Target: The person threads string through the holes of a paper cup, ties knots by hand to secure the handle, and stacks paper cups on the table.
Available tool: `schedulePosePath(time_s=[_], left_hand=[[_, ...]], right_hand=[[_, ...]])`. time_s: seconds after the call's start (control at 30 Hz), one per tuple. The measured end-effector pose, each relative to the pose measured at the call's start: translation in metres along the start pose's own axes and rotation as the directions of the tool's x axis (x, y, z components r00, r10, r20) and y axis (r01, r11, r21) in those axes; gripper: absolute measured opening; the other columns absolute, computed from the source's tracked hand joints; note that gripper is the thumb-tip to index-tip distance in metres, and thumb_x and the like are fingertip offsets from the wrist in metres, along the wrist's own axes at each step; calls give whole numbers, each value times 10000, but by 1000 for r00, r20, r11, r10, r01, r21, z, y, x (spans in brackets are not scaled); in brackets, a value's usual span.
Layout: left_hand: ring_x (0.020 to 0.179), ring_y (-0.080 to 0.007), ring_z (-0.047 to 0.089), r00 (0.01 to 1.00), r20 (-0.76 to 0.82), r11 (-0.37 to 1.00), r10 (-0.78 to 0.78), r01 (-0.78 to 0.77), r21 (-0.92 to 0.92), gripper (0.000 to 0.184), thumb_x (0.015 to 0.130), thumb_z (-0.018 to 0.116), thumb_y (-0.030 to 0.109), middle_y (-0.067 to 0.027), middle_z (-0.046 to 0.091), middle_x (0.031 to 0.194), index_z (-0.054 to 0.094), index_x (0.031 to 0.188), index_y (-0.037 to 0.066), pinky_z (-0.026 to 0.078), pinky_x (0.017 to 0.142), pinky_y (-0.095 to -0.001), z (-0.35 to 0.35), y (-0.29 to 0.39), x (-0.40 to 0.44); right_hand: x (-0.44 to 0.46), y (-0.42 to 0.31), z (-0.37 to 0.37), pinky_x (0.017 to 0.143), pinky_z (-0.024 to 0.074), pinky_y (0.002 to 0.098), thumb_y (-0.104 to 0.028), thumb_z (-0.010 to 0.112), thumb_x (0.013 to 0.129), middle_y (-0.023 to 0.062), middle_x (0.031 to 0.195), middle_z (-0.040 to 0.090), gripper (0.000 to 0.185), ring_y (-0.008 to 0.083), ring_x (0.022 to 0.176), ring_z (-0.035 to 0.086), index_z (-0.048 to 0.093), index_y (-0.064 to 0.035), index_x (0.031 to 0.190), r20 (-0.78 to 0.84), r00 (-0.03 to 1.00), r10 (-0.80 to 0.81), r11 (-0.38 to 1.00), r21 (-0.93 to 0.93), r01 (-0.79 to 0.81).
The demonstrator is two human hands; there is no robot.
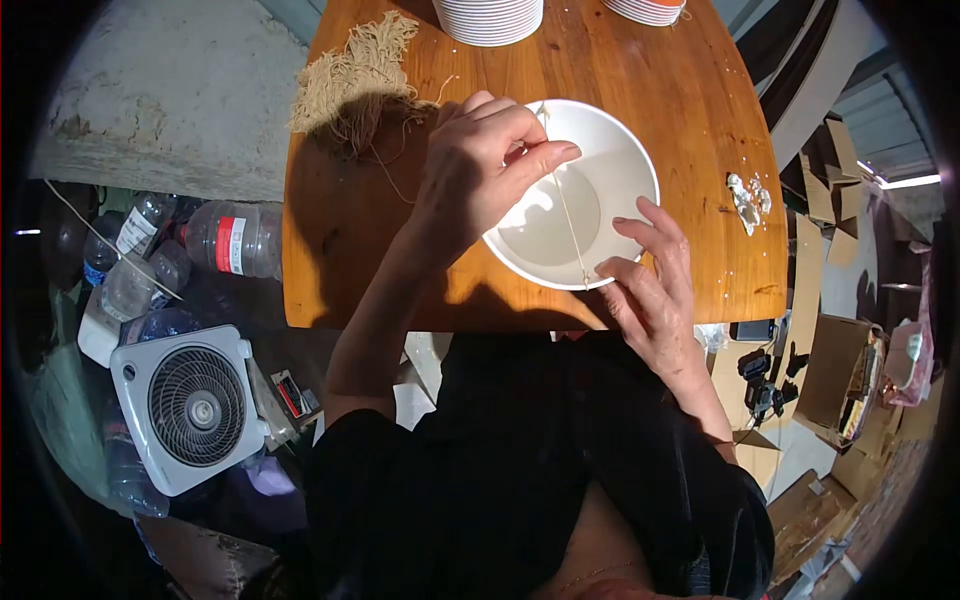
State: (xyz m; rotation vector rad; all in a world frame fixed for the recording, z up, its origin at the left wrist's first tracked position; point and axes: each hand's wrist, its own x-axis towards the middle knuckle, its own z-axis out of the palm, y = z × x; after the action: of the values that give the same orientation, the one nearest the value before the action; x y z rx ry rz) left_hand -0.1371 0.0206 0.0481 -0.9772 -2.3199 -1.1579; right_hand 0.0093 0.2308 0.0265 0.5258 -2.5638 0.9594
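White bowl: sitting upright on the wooden bench, just above the centre of the frame, showing a pale interior.
String: stretching across the bowl's mouth, running from the upper rim to the lower rim.
Left hand: reaching over the bowl's left side, bringing thumb and forefinger narrowly together beside the string; hiding whether the grip is actually pinching it.
Right hand: holding the bowl's lower right rim in its grip, near the string's lower end, with other fingers lifting above the opening.
Yarn bundle: lying loose at the bench's upper left, trailing strands toward the left hand.
Stacked bowls: standing at the top centre of the frame.
Crumpled scraps: lying at the bench's right edge.
Box fan: leaning in the lower left, below a clear plastic bottle.
Cardboard box: standing at the right of the frame.
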Motion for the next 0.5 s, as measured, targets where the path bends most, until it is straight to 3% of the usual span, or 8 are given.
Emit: schedulePosePath(time_s=[0.23, 0.43, 0.47, 0.5], left_hand=[[651, -188, 530, 998, 10, 997, 67, -67, 33, 288, 764, 895, 213, -9, 580, 648, 646, 699, 83, 411, 710, -355, -13, -8, 5], [681, -216, 577, 986, -161, 999, -48, 46, -17, 286, 794, 835, 69, -30, 589, 656, 595, 638, 68, 443, 737, -361, -28, -24, -1], [689, -235, 583, 986, -165, 998, -31, 39, 47, 261, 806, 803, 31, -42, 591, 660, 588, 660, 59, 444, 726, -365, -30, -26, -5], [690, -240, 584, 977, -214, 999, -28, 24, -21, 251, 805, 802, 31, -44, 593, 662, 588, 676, 56, 443, 721, -368, -27, -31, -10]], right_hand=[[4, 7, -11, 1055, 464, 519, 21, 835, 756, 140, 1303, 598, 272, 415, 1351, 510, 722, -69, 986, -15, 1000, -24, 999, 31, 24], [9, 16, -27, 969, 513, 477, 43, 824, 738, 119, 1149, 628, 308, 393, 1235, 594, 727, -59, 1012, -48, 997, -61, 998, -7, 61], [12, 17, -30, 925, 530, 456, 54, 810, 740, 115, 1088, 630, 304, 382, 1173, 623, 720, -49, 1012, -79, 994, -80, 997, -21, 79], [13, 19, -32, 918, 532, 452, 58, 808, 740, 115, 1077, 630, 304, 378, 1153, 628, 718, -47, 1011, -105, 992, -66, 998, -30, 63]])
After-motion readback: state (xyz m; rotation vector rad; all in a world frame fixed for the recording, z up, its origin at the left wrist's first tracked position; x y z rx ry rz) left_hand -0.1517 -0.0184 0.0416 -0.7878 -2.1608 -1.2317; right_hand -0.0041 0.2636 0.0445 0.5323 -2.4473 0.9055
